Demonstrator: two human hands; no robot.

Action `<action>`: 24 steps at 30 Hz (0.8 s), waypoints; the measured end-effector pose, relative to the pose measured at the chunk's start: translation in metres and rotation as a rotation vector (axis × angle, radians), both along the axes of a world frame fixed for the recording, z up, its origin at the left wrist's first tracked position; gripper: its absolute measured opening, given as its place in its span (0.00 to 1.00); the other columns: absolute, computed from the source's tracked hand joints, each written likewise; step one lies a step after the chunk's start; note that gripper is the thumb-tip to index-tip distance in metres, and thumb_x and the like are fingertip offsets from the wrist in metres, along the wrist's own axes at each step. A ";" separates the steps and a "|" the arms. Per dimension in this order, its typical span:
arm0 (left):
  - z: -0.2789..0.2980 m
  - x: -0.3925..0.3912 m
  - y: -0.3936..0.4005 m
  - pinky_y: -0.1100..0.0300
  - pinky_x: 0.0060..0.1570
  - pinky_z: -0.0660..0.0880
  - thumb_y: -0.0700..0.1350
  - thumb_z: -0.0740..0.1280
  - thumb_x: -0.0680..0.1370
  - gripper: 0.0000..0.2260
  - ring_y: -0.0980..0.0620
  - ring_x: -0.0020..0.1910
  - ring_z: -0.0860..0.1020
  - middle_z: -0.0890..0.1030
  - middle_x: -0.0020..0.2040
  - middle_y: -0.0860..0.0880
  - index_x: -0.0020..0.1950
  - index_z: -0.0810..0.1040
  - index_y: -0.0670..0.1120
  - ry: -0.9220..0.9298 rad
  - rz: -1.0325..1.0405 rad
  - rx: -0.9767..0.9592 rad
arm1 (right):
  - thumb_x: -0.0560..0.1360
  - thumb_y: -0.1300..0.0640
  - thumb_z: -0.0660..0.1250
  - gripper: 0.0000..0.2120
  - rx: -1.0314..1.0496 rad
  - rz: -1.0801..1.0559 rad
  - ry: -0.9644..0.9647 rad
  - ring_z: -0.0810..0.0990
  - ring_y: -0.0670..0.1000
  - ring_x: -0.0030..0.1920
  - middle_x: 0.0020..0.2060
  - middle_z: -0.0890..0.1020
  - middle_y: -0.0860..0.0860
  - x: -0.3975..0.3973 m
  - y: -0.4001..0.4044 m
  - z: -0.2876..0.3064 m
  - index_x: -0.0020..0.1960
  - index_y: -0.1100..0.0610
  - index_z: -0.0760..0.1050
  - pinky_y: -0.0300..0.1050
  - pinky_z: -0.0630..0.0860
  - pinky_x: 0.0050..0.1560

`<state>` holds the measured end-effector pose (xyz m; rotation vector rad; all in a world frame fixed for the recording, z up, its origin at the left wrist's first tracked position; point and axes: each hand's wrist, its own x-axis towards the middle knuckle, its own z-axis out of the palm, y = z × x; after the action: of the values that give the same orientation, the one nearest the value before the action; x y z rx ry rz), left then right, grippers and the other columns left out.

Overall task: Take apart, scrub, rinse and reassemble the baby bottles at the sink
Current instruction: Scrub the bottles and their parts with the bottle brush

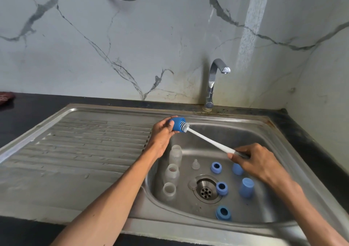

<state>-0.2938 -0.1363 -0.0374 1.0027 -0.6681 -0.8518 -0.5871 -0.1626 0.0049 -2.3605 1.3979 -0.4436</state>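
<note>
Left hand (161,134) grips blue cap (176,124) over the sink's far-left edge, mouth facing right toward brush (205,139), whose handle slants near-right into the clamped right hand (253,160).

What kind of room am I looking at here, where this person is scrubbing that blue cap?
Most likely a home kitchen: a steel sink with a ribbed draining board set into a dark counter, a chrome tap behind it, and a marble-patterned wall.

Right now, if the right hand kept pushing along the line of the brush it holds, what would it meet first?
The right hand would probably meet the blue cap held by the left hand; the brush already has its bristles inside the cap.
</note>
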 end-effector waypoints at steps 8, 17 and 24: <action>-0.009 0.003 -0.002 0.56 0.53 0.82 0.29 0.64 0.79 0.14 0.45 0.57 0.80 0.80 0.59 0.38 0.64 0.76 0.37 -0.145 -0.043 0.078 | 0.76 0.38 0.67 0.19 0.030 -0.017 -0.056 0.68 0.47 0.26 0.24 0.74 0.48 -0.008 -0.004 0.000 0.40 0.54 0.82 0.42 0.66 0.30; -0.016 0.014 -0.004 0.58 0.57 0.78 0.33 0.72 0.73 0.20 0.49 0.53 0.82 0.82 0.55 0.49 0.63 0.81 0.46 -0.807 0.060 0.226 | 0.74 0.34 0.66 0.14 -0.106 -0.069 0.040 0.79 0.46 0.31 0.30 0.81 0.45 -0.008 0.002 0.000 0.47 0.44 0.82 0.45 0.76 0.34; -0.016 0.016 -0.008 0.53 0.54 0.80 0.32 0.70 0.75 0.12 0.49 0.48 0.81 0.83 0.50 0.44 0.58 0.80 0.38 -0.437 0.270 0.175 | 0.76 0.39 0.67 0.12 -0.035 -0.077 -0.167 0.79 0.53 0.32 0.30 0.81 0.51 -0.012 -0.001 0.005 0.48 0.47 0.82 0.50 0.75 0.33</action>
<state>-0.2780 -0.1440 -0.0530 1.4234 -0.8117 -0.4599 -0.5988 -0.1634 0.0101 -2.2437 1.4169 -0.6752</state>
